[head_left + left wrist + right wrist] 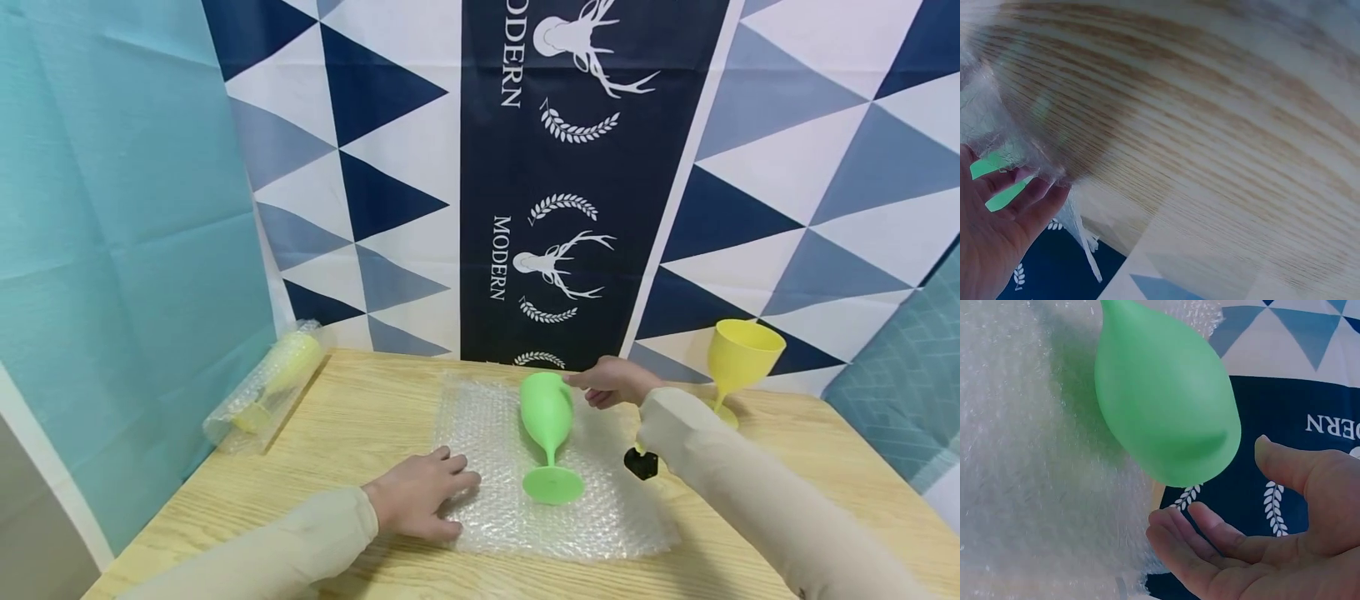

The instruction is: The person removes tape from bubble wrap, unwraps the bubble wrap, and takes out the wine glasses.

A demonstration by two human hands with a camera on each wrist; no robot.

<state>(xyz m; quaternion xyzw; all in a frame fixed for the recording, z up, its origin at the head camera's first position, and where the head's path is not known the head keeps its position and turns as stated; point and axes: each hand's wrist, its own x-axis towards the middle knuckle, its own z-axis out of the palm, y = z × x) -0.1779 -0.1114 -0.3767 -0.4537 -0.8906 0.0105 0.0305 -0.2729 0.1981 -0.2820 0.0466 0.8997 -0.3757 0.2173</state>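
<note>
A light green plastic goblet (546, 412) lies on its side on a sheet of bubble wrap (491, 512), its foot toward me and its bowl toward the wall. At the sheet's left edge is my left hand (422, 496), fingers spread and relaxed; in the left wrist view those fingertips (1054, 194) meet the edge of the plastic. My right hand (617, 382) hovers beside the goblet's rim with loosely bent fingers. From the right wrist view, a gap shows between the green bowl (1166, 400) and the thumb and fingers, which hold nothing.
A yellow goblet (742, 354) stands upright at the back right, partly behind my right forearm. At the back left lies another yellow goblet rolled in bubble wrap (288, 367). A patterned cloth (405, 158) hangs behind the wooden table (352, 408).
</note>
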